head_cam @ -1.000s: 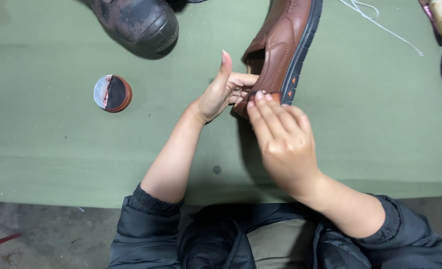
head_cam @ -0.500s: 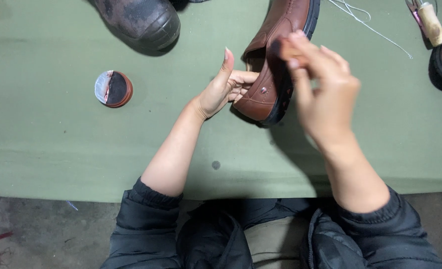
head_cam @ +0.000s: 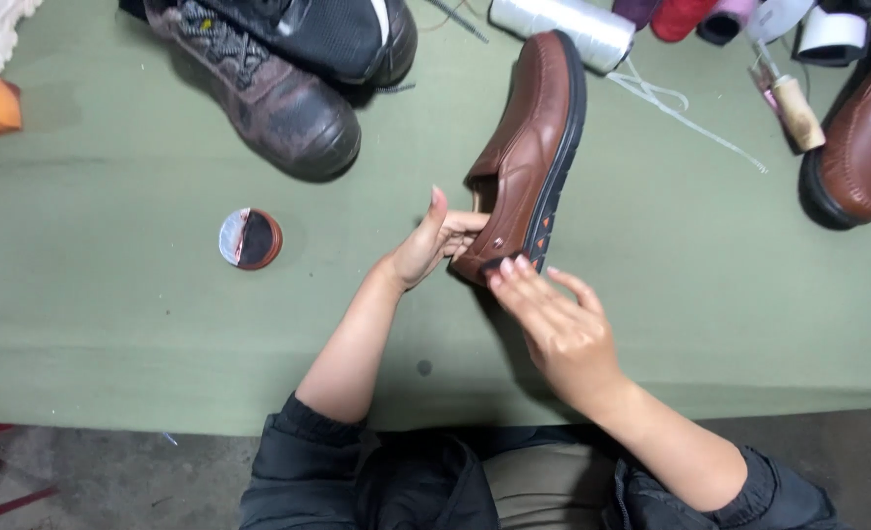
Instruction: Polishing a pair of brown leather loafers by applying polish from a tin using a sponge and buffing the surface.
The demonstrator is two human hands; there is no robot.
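Head view: we take the brown leather shoe [head_cam: 528, 147] as our landmark; it lies tilted on its side on the green table cover [head_cam: 111, 324], toe pointing away from the person and dark sole turned to the right. Our left hand [head_cam: 435, 240] grips the shoe at its heel opening, fingers tucked inside the collar and thumb raised. Our right hand [head_cam: 553, 324], just below the heel, presses a small dark pad [head_cam: 496, 265] against the heel leather with its fingertips; the fingers are extended rather than clenched. Left of the shoe, well apart, we see a round open tin of dark polish [head_cam: 250, 238]. Above and to the left of the shoe lie a worn dark boot [head_cam: 268, 98] and a black mesh shoe [head_cam: 337, 34], touching each other. Just beyond the shoe's toe rests a white thread spool [head_cam: 578, 29], its loose strand trailing to the right. Far right of the shoe stands a second brown shoe [head_cam: 862, 137], with a wooden-handled awl [head_cam: 793, 108] beside it.
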